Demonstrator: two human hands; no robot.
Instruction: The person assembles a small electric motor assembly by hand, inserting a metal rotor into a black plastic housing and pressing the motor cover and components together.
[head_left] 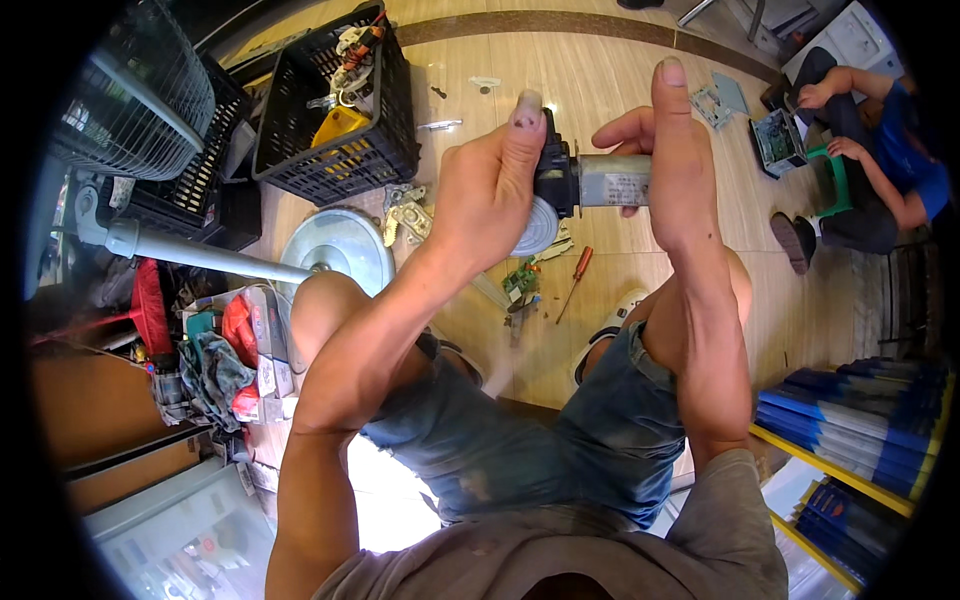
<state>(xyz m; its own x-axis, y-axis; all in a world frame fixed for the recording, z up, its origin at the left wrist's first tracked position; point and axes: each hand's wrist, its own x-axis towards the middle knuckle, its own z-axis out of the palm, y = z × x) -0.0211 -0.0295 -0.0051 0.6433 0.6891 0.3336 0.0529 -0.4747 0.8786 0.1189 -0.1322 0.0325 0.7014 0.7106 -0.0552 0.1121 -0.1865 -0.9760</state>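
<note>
Held up between my hands is a small motor with a silver metal cylinder (612,183) bearing a pale label, joined to a black housing (560,180). My left hand (485,185) grips the black end, its thumb pointing up and its other fingers hidden. Around the cylinder's right end, my right hand (685,185) is closed, with fingertips showing behind and under it. A round grey disc (538,228) shows just below the black housing; whether it is attached I cannot tell. On the floor below lie a green circuit board (522,284) and a red-handled screwdriver (575,282).
A black crate (335,165) of parts stands at far left, near a fan's round base (338,250) and grey pole. Cluttered boxes (250,345) sit at left. Blue packets (850,420) fill a yellow-edged rack at right. Another person (900,150) sits at far right beside an opened metal case (778,142).
</note>
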